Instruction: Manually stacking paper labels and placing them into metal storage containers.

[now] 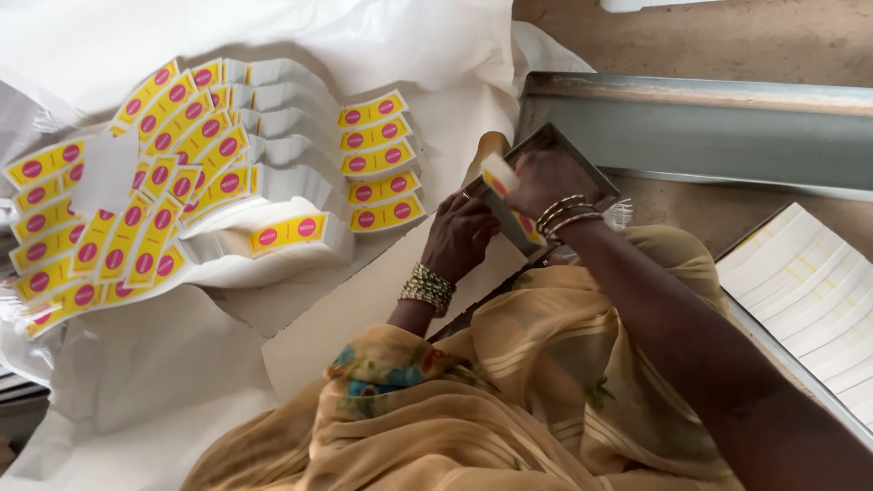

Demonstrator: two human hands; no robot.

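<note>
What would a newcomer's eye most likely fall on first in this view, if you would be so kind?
Most likely the fanned rows of yellow labels with pink dots, spread over white sheeting at the left. Next, at the centre, the right hand and the left hand, both with bangles at the wrist, hold a small stack of the same labels against a grey metal tray. At the right edge lie rows of white strips.

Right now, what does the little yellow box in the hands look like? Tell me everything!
The small box is a flat folded card carton, yellow with round pink spots and a pale end. It is tilted over a grey metal tray. The right hand grips it from above, and the left hand holds it from below. Part of it is hidden by fingers. Many matching cartons lie stacked farther left on white sheets.
</note>
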